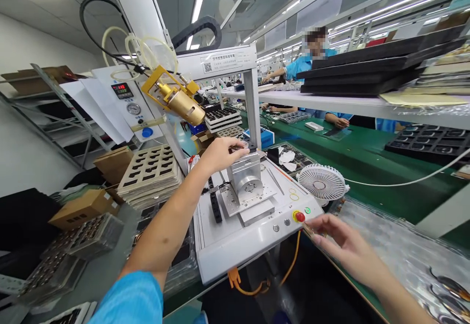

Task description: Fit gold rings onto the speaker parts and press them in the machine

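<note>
Head view, our left hand (221,156) at the top of the metal fixture (246,183), its grip unclear to us, our right hand (343,240) pinching 1 slim part (308,228) beside the red button (300,217), Chinese-lettered label (223,62) with QR code above.

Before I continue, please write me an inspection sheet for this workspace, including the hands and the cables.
Surface: white machine base, bearing the fixture.
Work things: silver metal fixture; thin part in the right hand.
Clutter: tweezers and yellow rings on the base; white fan beside it.
Left hand: at the fixture's top; grip unclear.
Right hand: pinches the thin part near the red button.
Cables: orange cable hangs below the base's front; white cable runs beside the fan.
Surroundings: co-worker in blue beyond the shelf; stacked black trays on it.
</note>
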Action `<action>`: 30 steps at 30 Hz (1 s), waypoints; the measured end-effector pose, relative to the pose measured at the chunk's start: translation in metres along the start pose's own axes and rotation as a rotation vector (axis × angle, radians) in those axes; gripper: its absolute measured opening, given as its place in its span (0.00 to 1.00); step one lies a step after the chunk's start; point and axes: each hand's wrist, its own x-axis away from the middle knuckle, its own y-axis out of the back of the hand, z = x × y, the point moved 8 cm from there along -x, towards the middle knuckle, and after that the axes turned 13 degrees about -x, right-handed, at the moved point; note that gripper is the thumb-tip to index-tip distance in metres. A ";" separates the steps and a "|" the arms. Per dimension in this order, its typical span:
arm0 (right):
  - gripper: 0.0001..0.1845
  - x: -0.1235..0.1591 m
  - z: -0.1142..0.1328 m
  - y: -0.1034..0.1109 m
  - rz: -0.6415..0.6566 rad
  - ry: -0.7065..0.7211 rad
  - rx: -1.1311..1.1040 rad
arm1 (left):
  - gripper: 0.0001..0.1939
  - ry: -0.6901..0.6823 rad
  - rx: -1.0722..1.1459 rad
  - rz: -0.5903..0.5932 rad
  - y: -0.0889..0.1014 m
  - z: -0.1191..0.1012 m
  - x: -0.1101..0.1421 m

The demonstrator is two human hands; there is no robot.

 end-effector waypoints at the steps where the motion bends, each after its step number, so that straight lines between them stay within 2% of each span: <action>1: 0.23 0.009 -0.019 0.009 -0.024 -0.062 -0.024 | 0.14 -0.048 0.018 -0.006 0.000 -0.001 0.005; 5: 0.23 0.033 -0.088 0.039 -0.143 -0.235 -0.113 | 0.22 -0.170 0.054 0.024 -0.004 0.004 0.018; 8: 0.24 0.033 -0.119 0.047 -0.173 -0.271 -0.138 | 0.29 -0.190 0.059 0.074 -0.010 0.007 0.020; 10: 0.31 0.024 -0.127 0.042 -0.145 -0.262 -0.102 | 0.34 -0.187 0.035 0.075 -0.012 0.007 0.021; 13: 0.43 0.003 -0.124 0.027 -0.063 -0.219 0.125 | 0.37 -0.174 0.001 0.066 -0.011 0.005 0.022; 16: 0.45 -0.011 -0.122 0.009 0.022 -0.231 0.438 | 0.35 -0.157 -0.016 0.054 -0.006 -0.001 0.034; 19: 0.46 -0.012 -0.127 0.000 0.043 -0.261 0.620 | 0.33 -0.159 0.042 -0.104 0.002 -0.016 0.072; 21: 0.46 -0.011 -0.127 -0.001 0.028 -0.253 0.657 | 0.27 -0.176 0.187 -0.207 -0.006 -0.030 0.114; 23: 0.47 -0.011 -0.125 0.001 0.007 -0.250 0.685 | 0.20 -0.150 0.400 -0.201 -0.035 -0.044 0.159; 24: 0.47 -0.011 -0.123 0.003 -0.003 -0.252 0.692 | 0.18 -0.091 0.498 -0.144 -0.059 -0.050 0.179; 28: 0.41 -0.007 -0.103 0.006 0.009 -0.250 0.642 | 0.16 0.368 0.841 0.160 -0.171 -0.071 0.251; 30: 0.37 0.005 -0.093 -0.005 0.051 -0.209 0.497 | 0.19 0.548 1.069 0.246 -0.211 -0.088 0.276</action>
